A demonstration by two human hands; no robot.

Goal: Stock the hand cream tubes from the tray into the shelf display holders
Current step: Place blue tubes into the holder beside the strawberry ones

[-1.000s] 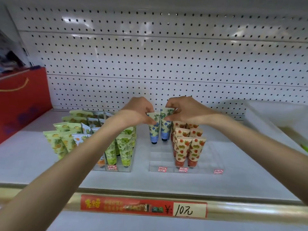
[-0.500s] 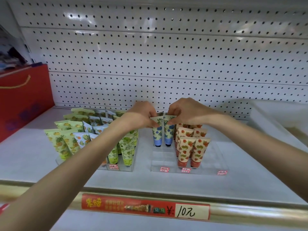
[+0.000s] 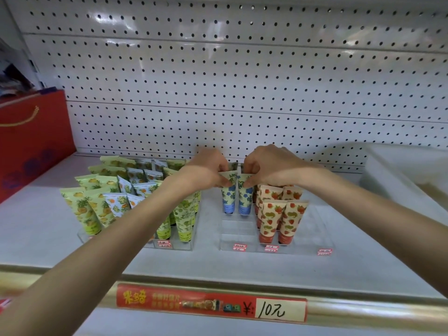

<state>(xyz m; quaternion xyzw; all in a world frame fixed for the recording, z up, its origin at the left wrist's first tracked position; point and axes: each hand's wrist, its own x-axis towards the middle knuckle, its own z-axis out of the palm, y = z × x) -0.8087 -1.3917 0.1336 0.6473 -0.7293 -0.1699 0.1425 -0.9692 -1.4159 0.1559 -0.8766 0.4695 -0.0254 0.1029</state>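
Two blue-flowered hand cream tubes stand cap-down side by side in the back of a clear acrylic holder [image 3: 238,241]. My left hand [image 3: 208,169] pinches the crimped top of the left blue tube [image 3: 229,198]. The right blue tube [image 3: 244,200] is pinched at its top by my right hand [image 3: 269,166]. Several strawberry-print tubes [image 3: 278,219] fill the column just right of them. The front slots of the blue column hold nothing.
A second clear holder [image 3: 169,246] on the left carries several green, pineapple and orange-print tubes. A red gift bag [image 3: 31,141] stands at far left. A white tray [image 3: 400,180] sits at the right. Pegboard backs the shelf; a 10-yuan price strip [image 3: 211,303] runs along the front rail.
Both hands have lowered the two blue tubes slightly into the holder's back slots. The view has shifted a little upward and closer.
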